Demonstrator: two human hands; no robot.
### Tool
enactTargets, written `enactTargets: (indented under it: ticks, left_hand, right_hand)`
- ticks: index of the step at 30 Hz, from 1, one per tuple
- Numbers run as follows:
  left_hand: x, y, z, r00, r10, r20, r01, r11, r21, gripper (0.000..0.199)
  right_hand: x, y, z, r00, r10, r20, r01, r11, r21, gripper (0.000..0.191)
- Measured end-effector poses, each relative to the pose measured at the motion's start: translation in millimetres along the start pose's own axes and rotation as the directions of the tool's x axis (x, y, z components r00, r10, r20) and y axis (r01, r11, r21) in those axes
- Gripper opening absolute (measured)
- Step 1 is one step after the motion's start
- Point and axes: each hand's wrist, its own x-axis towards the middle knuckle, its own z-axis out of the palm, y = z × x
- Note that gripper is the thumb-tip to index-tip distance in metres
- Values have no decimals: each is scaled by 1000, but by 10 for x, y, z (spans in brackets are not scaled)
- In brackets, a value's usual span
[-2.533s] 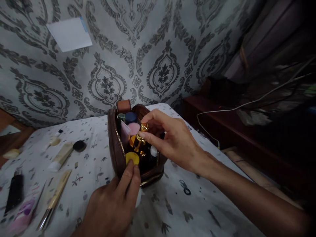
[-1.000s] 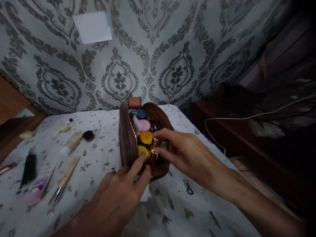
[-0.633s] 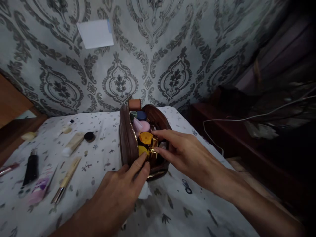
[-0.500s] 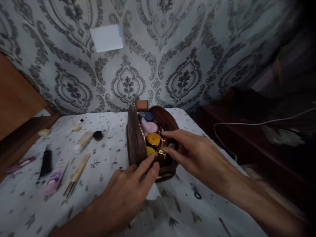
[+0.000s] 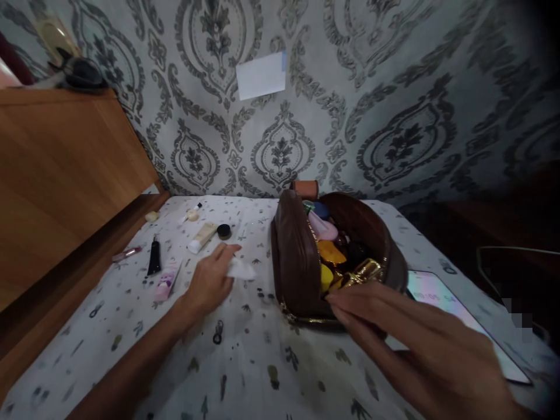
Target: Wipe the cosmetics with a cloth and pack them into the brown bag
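The brown zippered makeup bag [image 5: 295, 262] stands open on the patterned cloth. In it are a pink item [image 5: 322, 226], yellow and orange lids [image 5: 331, 252] and shiny gold items [image 5: 365, 272]. My right hand [image 5: 415, 332] is at the bag's front edge, thumb and fingers pressed together; what they pinch is hidden. To the left, my left hand [image 5: 212, 273] is closed, a crumpled white tissue [image 5: 241, 269] sticking out at its fingers. Near it lie a cream tube [image 5: 202, 238], a round black lid [image 5: 224, 231] and a pink tube [image 5: 166, 283].
A black tube [image 5: 154, 258] and a small pink item [image 5: 126, 254] lie farther left. Wooden furniture [image 5: 74, 175] borders the cloth there. A lit phone [image 5: 464, 321] lies right of the bag, partly behind my right hand. A brown cylinder [image 5: 305, 189] stands behind the bag.
My left hand has left the bag and moved left with the tissue, covering where the tan tube lay. My right hand has drawn back to the bag's front edge. The view has turned left.
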Motion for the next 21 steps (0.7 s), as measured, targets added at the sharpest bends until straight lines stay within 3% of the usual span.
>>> enactTargets:
  ticks: [4, 8, 15, 19, 21]
  left_hand:
    - [78, -404, -71, 950, -311, 14, 298, 922, 247, 45]
    - [155, -671, -84, 872, -485, 65, 407, 792, 455, 42]
    - [210, -808, 0, 836, -533, 135, 434, 790, 433, 32]
    - [143, -778, -164, 841, -528, 121, 440, 796, 414, 37]
    - [31, -749, -272, 848, -527, 56, 475, 803, 361, 42]
  right_hand:
    - [-4, -138, 219, 993, -109, 41, 109, 994, 7, 22]
    - [-59, -218, 432, 982, -106, 155, 103, 994, 26, 27]
    - [-102, -281, 717, 950, 54, 309, -116, 975, 188, 25]
    - [-72, -305, 830, 932, 220, 288, -307, 901, 305, 19]
    - [-77, -318, 901, 900, 314, 303, -418, 819, 393, 17]
